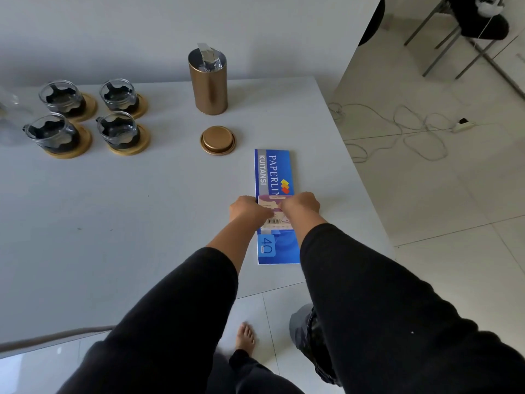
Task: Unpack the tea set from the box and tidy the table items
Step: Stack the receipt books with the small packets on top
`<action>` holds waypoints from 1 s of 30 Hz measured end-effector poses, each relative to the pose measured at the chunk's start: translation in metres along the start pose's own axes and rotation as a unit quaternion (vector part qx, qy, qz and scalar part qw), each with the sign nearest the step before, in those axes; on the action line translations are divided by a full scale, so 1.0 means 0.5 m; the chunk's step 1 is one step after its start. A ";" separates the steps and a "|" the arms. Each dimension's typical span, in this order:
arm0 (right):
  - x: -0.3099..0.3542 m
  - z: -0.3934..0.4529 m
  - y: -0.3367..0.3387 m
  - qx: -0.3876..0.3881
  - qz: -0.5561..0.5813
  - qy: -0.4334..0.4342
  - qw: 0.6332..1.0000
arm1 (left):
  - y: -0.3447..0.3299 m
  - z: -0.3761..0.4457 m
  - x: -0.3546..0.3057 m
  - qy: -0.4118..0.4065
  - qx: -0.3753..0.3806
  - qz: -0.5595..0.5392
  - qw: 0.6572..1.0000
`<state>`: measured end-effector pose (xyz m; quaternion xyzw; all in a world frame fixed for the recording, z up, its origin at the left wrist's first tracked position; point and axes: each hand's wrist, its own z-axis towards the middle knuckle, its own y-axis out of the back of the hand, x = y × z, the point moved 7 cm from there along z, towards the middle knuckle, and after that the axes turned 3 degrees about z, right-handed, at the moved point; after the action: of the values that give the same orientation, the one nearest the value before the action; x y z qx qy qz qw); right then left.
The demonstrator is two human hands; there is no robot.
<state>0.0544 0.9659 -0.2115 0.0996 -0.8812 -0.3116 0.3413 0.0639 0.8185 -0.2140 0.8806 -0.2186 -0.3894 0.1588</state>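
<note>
Four glass cups [85, 116], each with a dark insert and each on its own round wooden coaster [129, 149], stand in a two-by-two group at the far left of the table [147, 211]. A clear glass vessel [8, 115] is partly visible at the left edge, just beside the cups. To their right, well apart, a tall bronze canister [209, 86] stands upright and uncapped, with a silver foil pouch [209, 58] projecting from its mouth. Its bronze lid [218, 140] lies flat on the table just nearer.

At the near right of the table lies a blue receipt book [277, 177], long axis running near to far. A small pinkish card with a barcode [275, 220] rests on the book. The left hand [247, 209] and right hand [301, 204] are both curled closed, pinching the card at its left and right sides. Both sleeves are black.

On the floor to the right lies a white cable [412, 132].
</note>
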 end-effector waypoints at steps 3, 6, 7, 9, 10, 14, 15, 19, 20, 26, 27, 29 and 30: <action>0.022 0.009 -0.007 -0.008 0.011 0.001 1.000 | 0.011 0.014 -0.012 -0.027 -0.004 -0.004 1.000; 0.053 0.023 -0.012 -0.010 0.014 -0.002 1.000 | 0.030 0.042 -0.024 -0.029 -0.011 -0.025 0.999; 0.064 0.031 -0.014 -0.014 0.014 -0.001 1.000 | 0.036 0.053 -0.030 -0.029 -0.012 -0.032 0.999; 0.090 0.051 -0.021 -0.018 0.018 0.004 1.000 | 0.047 0.080 -0.043 -0.032 -0.018 -0.041 0.998; 0.102 0.061 -0.025 -0.017 0.019 0.005 1.000 | 0.051 0.093 -0.049 -0.034 -0.024 -0.046 0.998; 0.151 0.108 -0.029 -0.022 0.003 0.016 1.000 | 0.062 0.137 -0.081 -0.039 -0.051 -0.047 0.997; 0.163 0.119 -0.027 -0.025 -0.002 0.018 1.000 | 0.063 0.147 -0.093 -0.036 -0.053 -0.048 0.997; 0.213 0.167 -0.020 -0.026 -0.004 0.031 0.999 | 0.072 0.195 -0.149 -0.028 -0.056 -0.048 0.997; 0.223 0.175 -0.020 -0.025 -0.005 0.035 0.999 | 0.075 0.204 -0.161 -0.027 -0.056 -0.047 0.997; 0.293 0.229 -0.021 0.000 -0.005 0.048 0.999 | 0.097 0.261 -0.215 0.018 -0.059 -0.048 0.997; 0.302 0.236 -0.022 0.002 -0.005 0.052 0.999 | 0.101 0.268 -0.222 0.020 -0.062 -0.042 0.997; 0.317 0.247 -0.026 0.009 -0.012 0.057 0.998 | 0.106 0.278 -0.230 0.026 -0.064 -0.030 0.997; 0.322 0.250 -0.028 0.011 -0.016 0.059 0.998 | 0.108 0.280 -0.234 0.030 -0.063 -0.024 0.997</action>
<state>-0.1495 0.9525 -0.2047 0.1356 -0.8614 -0.3008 0.3863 -0.1261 0.8166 -0.2081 0.8850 -0.1677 -0.3796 0.2112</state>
